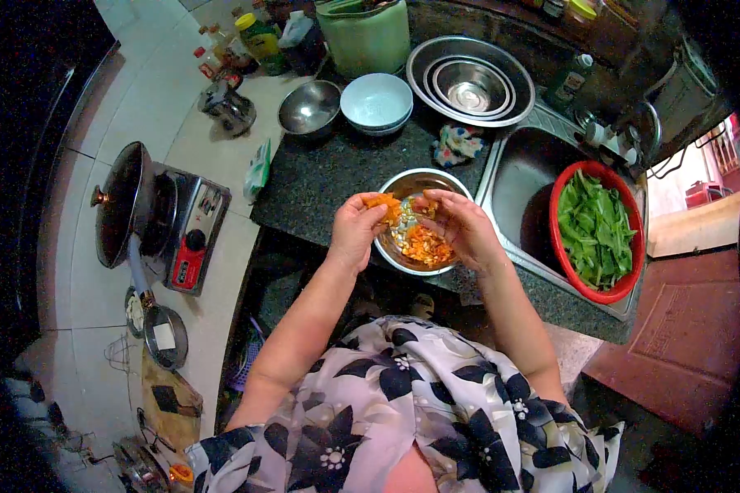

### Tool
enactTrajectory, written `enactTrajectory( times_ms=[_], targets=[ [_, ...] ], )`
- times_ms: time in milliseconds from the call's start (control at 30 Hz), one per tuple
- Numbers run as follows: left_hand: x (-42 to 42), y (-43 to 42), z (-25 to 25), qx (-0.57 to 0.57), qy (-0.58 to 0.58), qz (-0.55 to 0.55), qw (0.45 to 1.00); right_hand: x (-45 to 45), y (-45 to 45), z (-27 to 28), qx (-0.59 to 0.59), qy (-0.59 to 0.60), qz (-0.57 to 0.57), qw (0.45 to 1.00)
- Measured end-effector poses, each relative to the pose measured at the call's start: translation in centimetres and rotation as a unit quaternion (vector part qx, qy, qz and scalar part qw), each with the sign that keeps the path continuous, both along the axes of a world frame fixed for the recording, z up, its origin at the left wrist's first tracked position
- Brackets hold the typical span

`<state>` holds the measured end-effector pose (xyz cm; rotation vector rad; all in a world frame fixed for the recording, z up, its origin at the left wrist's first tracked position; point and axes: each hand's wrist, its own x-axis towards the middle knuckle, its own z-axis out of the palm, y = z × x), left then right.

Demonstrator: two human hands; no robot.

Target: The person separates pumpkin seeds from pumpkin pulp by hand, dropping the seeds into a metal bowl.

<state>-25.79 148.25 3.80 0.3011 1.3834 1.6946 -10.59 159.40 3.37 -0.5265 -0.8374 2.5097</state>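
Note:
A steel bowl sits at the counter's front edge. In it lie stringy orange pulp and pale, flat seeds, which look like the inside of a pumpkin. My left hand is above the bowl's left rim, its fingers closed on a clump of orange pumpkin pulp. Over the right side of the bowl is my right hand, with curled fingers pinching a smaller bit of pulp. The two hands are apart, with seeds visible below the gap between them.
Right of the bowl is a sink with a red basin of green leaves. Behind stand light-blue bowls, a metal bowl, nested steel basins and a spotted cloth. A portable stove holds a wok at left.

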Motion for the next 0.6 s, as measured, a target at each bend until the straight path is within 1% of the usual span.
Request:
enactTrajectory(
  times_ms=[33,133,267,333,367,467,500,533,567,600],
  targets=[
    [0.0,0.0,0.2,-0.001,-0.001,0.003,1.0,0.1,-0.1,0.4,0.008,0.004,0.004,1.0],
    [-0.1,-0.1,-0.1,0.003,-0.008,0.005,1.0,0.0,0.2,-0.6,0.102,-0.012,0.022,0.994],
    [0.0,-0.4,-0.1,0.009,-0.007,0.006,1.0,-0.2,0.4,-1.2,0.051,-0.004,0.017,0.999],
    [-0.1,-0.6,-0.2,0.008,-0.007,0.001,1.0,-0.3,-0.1,-0.4,0.019,-0.001,0.005,1.0],
    [-0.2,-0.7,-0.2,0.009,-0.006,-0.003,1.0,-0.4,-0.3,0.2,0.012,-0.025,-0.005,1.0],
    [-0.2,-0.8,-0.3,0.008,0.001,0.004,1.0,-0.3,-0.5,1.2,0.028,-0.007,0.0,1.0],
    [-0.2,-0.9,-0.3,0.01,-0.002,0.005,1.0,-0.6,-0.1,-0.1,0.133,-0.059,0.02,0.989],
    [-0.2,-0.9,-0.4,0.012,-0.006,0.006,1.0,-1.0,0.7,-2.6,0.237,-0.11,0.04,0.964],
    [-0.2,-1.0,-0.4,0.014,-0.009,0.007,1.0,-1.2,1.1,-3.9,0.337,-0.16,0.059,0.926],
    [-0.1,-1.0,-0.3,0.004,-0.002,0.008,1.0,-1.2,0.9,-3.6,0.289,-0.154,0.047,0.944]
  ],
)
